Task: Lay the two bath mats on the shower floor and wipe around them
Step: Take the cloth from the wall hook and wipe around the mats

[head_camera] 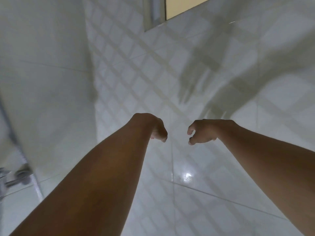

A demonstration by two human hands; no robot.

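Observation from the head view: both forearms reach forward over a glossy white tiled surface [136,74]. The frame is blurred, and whether this surface is the shower floor or a wall cannot be settled.

Left hand [159,129]: wrist bent, fingers hanging loosely curled downward, nothing held. Right hand [202,132]: thumb and fingers loosely curled with a gap between them, nothing held. The two hands are near each other but apart, and neither touches the tiles. Their shadow [196,74] falls on the tiles further up and to the right.

Task items: the bath mats are not in view anywhere in the frame, neither in a hand nor on the tiles. No wiping cloth is visible either.

Surroundings: a metal fitting [18,174], blurred, sits at the lower left beside a plain white wall panel. A metal frame [153,12] with a yellowish panel [180,5] behind it stands at the top. A bright glare spot [186,177] shows on the tiles between the forearms.

Assessment of progress: judged from this frame, no part of the task shows as done. No mat is laid within the visible area and no wiping is under way. Both mats remain to be fetched and laid flat, and the wipe around them follows. Work outside the visible area cannot be ruled out
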